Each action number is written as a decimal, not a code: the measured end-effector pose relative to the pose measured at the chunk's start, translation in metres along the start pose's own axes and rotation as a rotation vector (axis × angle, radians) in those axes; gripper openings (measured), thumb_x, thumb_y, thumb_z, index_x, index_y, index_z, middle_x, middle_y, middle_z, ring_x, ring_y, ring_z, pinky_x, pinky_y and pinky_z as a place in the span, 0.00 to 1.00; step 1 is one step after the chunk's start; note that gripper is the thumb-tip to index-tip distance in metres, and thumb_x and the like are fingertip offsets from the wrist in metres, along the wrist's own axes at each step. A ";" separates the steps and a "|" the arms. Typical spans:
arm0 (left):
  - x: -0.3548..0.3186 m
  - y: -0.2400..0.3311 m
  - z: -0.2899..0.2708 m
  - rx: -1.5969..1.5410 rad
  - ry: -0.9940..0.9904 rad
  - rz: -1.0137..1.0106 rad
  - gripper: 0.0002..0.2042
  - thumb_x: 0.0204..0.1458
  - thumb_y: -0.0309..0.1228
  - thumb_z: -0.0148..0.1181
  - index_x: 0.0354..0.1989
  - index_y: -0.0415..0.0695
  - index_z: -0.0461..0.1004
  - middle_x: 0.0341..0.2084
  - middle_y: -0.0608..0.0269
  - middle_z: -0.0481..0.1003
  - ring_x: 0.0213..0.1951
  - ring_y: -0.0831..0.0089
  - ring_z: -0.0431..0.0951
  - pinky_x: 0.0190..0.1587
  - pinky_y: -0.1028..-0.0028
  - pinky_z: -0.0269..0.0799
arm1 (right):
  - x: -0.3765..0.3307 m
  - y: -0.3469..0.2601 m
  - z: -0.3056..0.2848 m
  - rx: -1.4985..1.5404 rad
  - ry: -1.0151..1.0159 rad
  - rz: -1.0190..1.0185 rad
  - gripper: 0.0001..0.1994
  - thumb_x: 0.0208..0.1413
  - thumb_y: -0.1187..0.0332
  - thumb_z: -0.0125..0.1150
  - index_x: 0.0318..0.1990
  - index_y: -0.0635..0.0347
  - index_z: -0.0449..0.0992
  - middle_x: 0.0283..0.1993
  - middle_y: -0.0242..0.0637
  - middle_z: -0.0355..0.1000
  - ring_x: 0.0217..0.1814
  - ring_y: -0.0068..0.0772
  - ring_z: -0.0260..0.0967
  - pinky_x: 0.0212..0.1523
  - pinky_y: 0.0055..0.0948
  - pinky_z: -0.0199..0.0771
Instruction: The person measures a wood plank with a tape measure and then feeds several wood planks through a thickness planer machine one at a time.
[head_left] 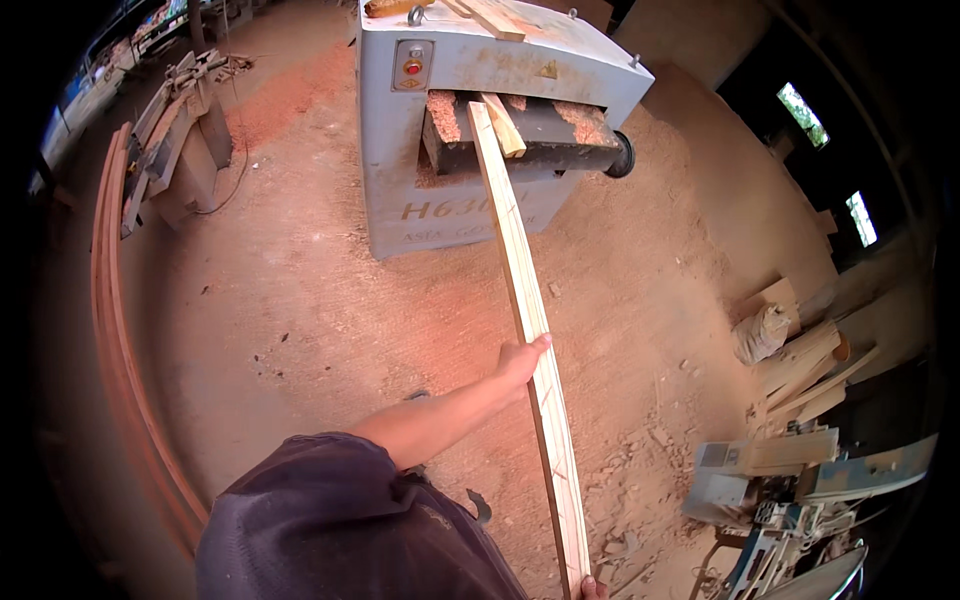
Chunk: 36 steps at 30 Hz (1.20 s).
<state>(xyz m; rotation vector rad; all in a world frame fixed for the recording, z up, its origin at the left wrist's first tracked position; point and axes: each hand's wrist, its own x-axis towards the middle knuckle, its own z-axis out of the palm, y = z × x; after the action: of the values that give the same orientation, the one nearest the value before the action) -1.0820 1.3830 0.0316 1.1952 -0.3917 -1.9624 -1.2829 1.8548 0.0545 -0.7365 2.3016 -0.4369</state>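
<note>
A long pale wooden plank (540, 380) runs from the lower edge away from me, its far end resting on the black bed of a grey planer (390, 165). My left hand (522, 360) is closed around the plank's middle from the left side. At the lower edge, the fingertips of my right hand (594, 588) press on the plank's near right side; the rest of that hand is out of view. Beside the plank's far end, a shorter wooden strip (505, 130) sticks out of the planer's opening.
Wood shavings (575, 120) lie on the planer's bed, and sawdust covers the floor. Long reddish boards (110, 260) stand at the left, near a wooden workbench (190, 140). At the right are a white sack (762, 332), offcuts (805, 365) and other machinery (780, 530).
</note>
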 end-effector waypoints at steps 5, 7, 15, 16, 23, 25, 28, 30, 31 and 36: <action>0.088 0.047 0.022 0.172 0.189 0.289 0.22 0.57 0.41 0.59 0.45 0.29 0.70 0.39 0.46 0.77 0.41 0.59 0.78 0.44 0.62 0.73 | 0.065 -0.085 -0.024 -0.143 -0.087 -0.035 0.27 0.63 0.49 0.45 0.52 0.67 0.71 0.53 0.51 0.68 0.53 0.41 0.65 0.54 0.38 0.63; 0.120 0.089 0.025 0.282 0.249 0.361 0.22 0.58 0.43 0.58 0.45 0.30 0.70 0.40 0.46 0.77 0.42 0.59 0.78 0.46 0.62 0.72 | 0.108 -0.115 -0.022 -0.239 -0.250 0.184 0.29 0.62 0.47 0.45 0.56 0.67 0.70 0.54 0.56 0.69 0.56 0.47 0.64 0.59 0.40 0.62; 0.180 0.147 0.031 0.297 0.293 0.506 0.25 0.56 0.47 0.58 0.43 0.31 0.71 0.37 0.44 0.77 0.43 0.56 0.78 0.46 0.62 0.71 | 0.187 -0.146 -0.009 -0.025 -0.011 -0.298 0.25 0.65 0.54 0.45 0.18 0.61 0.66 0.16 0.26 0.60 0.20 0.19 0.55 0.20 0.30 0.52; 0.180 0.147 0.031 0.312 0.302 0.497 0.27 0.55 0.49 0.58 0.42 0.30 0.72 0.37 0.45 0.77 0.42 0.57 0.78 0.46 0.62 0.71 | 0.190 -0.140 -0.008 -0.028 -0.021 -0.281 0.25 0.65 0.54 0.44 0.18 0.62 0.66 0.15 0.28 0.59 0.20 0.21 0.56 0.20 0.32 0.52; 0.209 0.163 0.022 0.274 0.299 0.485 0.25 0.54 0.47 0.61 0.42 0.32 0.72 0.35 0.43 0.77 0.41 0.55 0.79 0.45 0.63 0.72 | 0.182 -0.222 0.000 -0.067 -0.007 -0.260 0.24 0.65 0.55 0.44 0.21 0.64 0.66 0.16 0.32 0.59 0.22 0.25 0.55 0.23 0.34 0.53; 0.210 0.160 0.020 0.210 0.282 0.484 0.26 0.53 0.48 0.61 0.42 0.31 0.71 0.35 0.45 0.78 0.40 0.58 0.79 0.45 0.64 0.72 | 0.181 -0.226 0.001 -0.087 -0.010 -0.289 0.24 0.65 0.54 0.43 0.23 0.65 0.68 0.17 0.36 0.60 0.22 0.29 0.57 0.25 0.36 0.55; 0.200 0.153 0.018 0.191 0.242 0.422 0.26 0.54 0.47 0.61 0.44 0.30 0.71 0.37 0.48 0.77 0.42 0.61 0.78 0.46 0.65 0.72 | 0.189 -0.232 0.003 -0.123 -0.020 -0.294 0.24 0.65 0.55 0.42 0.24 0.66 0.69 0.17 0.43 0.62 0.22 0.36 0.62 0.26 0.40 0.60; 0.187 0.131 0.020 0.185 0.211 0.404 0.25 0.54 0.46 0.61 0.45 0.32 0.71 0.37 0.49 0.77 0.42 0.62 0.78 0.46 0.65 0.72 | 0.190 -0.240 0.005 -0.135 -0.019 -0.308 0.24 0.65 0.54 0.42 0.25 0.67 0.70 0.17 0.44 0.62 0.22 0.37 0.62 0.26 0.41 0.60; 0.178 0.120 0.021 0.182 0.198 0.396 0.24 0.55 0.46 0.61 0.45 0.33 0.71 0.37 0.49 0.77 0.42 0.62 0.78 0.47 0.65 0.73 | 0.191 -0.245 0.004 -0.128 -0.034 -0.291 0.24 0.65 0.54 0.42 0.26 0.68 0.70 0.18 0.46 0.63 0.23 0.39 0.63 0.27 0.42 0.61; 0.108 0.077 0.039 0.182 0.114 0.338 0.18 0.54 0.37 0.64 0.44 0.35 0.71 0.38 0.53 0.77 0.39 0.68 0.79 0.43 0.69 0.75 | 0.198 -0.268 0.010 -0.059 -0.090 -0.259 0.26 0.64 0.51 0.42 0.32 0.71 0.73 0.28 0.60 0.70 0.32 0.55 0.70 0.35 0.46 0.65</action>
<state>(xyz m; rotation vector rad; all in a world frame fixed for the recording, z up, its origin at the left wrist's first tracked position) -1.1059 1.2472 0.0331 1.2561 -0.6772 -1.5875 -1.2945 1.5224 0.0787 -1.0681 2.1509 -0.4431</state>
